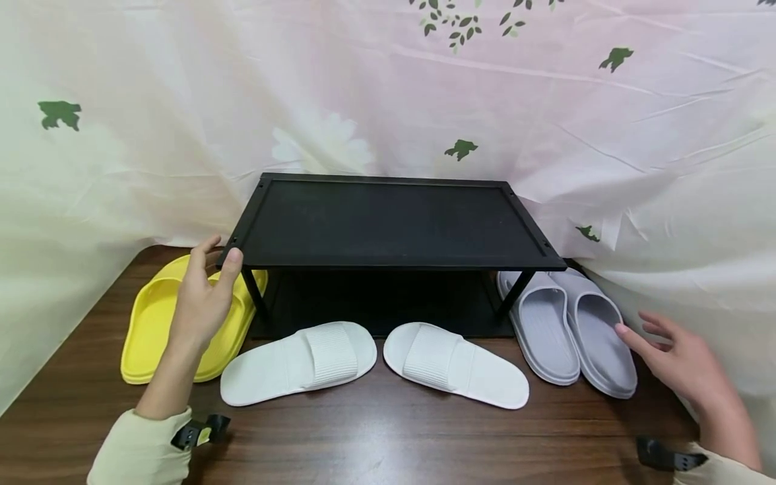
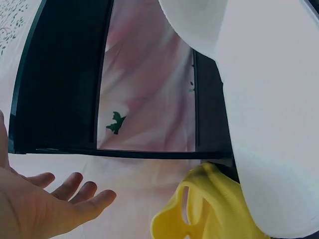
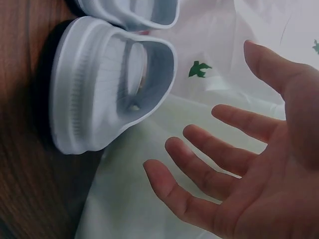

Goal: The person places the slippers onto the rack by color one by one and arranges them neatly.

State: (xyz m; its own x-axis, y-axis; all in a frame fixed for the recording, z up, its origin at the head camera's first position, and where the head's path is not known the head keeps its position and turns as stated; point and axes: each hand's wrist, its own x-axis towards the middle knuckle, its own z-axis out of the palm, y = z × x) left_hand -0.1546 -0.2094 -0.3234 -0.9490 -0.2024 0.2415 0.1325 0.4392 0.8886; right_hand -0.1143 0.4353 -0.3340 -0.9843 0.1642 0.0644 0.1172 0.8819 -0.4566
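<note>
My left hand (image 1: 203, 306) hovers at the front left corner of a low black two-tier rack (image 1: 388, 222), thumb and fingers spread and holding nothing. In the left wrist view a gap shows between that hand (image 2: 45, 204) and the rack's edge. Below it are yellow slippers (image 1: 148, 323), partly covered by the hand and forearm. My right hand (image 1: 688, 364) is just right of a pair of grey slippers (image 1: 548, 330), nothing in it. The right wrist view shows its fingers (image 3: 229, 154) loosely spread, apart from the nearer grey slipper (image 3: 84, 89).
Two white slippers, one left (image 1: 273, 370) and one right (image 1: 485, 377), lie angled before the rack with their toe ends close together. Everything stands on a brown wooden table (image 1: 376, 438). A pale curtain (image 1: 376, 87) with leaf prints hangs behind and at both sides.
</note>
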